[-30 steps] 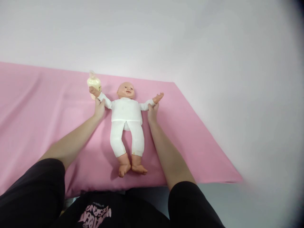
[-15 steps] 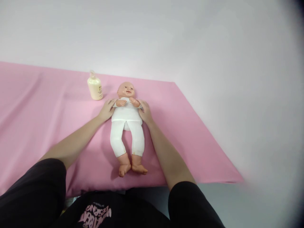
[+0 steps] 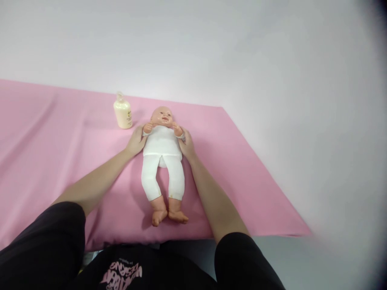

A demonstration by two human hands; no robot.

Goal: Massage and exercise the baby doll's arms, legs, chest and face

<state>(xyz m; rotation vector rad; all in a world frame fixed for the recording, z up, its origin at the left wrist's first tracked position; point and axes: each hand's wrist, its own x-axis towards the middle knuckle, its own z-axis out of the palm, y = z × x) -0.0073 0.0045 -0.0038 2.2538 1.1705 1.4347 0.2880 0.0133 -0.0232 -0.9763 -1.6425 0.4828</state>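
Both of the doll's [image 3: 163, 155] arms, flung wide a second ago, are now folded in over its chest, and between half a second ago and now its little fists have risen closer to its chin. From where I stand, the person's left hand [image 3: 136, 140] is wrapped around the doll's arm on that side, near the wrist, and the right hand [image 3: 186, 144] grasps the other arm the same way; each grip looks closed lightly on the white sleeve, not squeezing.

That doll lies on its back in the middle of the pink sheet [image 3: 60, 161], head toward the wall, legs straight and feet close to the near edge. A cream lotion bottle [image 3: 122, 115] stands upright just beyond the left hand, apart from it and untouched, with its cap on.

As I judge it, the arms have been swung out and brought back in, so one crossing stroke is about finished. Legs and trunk lie as they were, and I cannot say whether more arm strokes are left.
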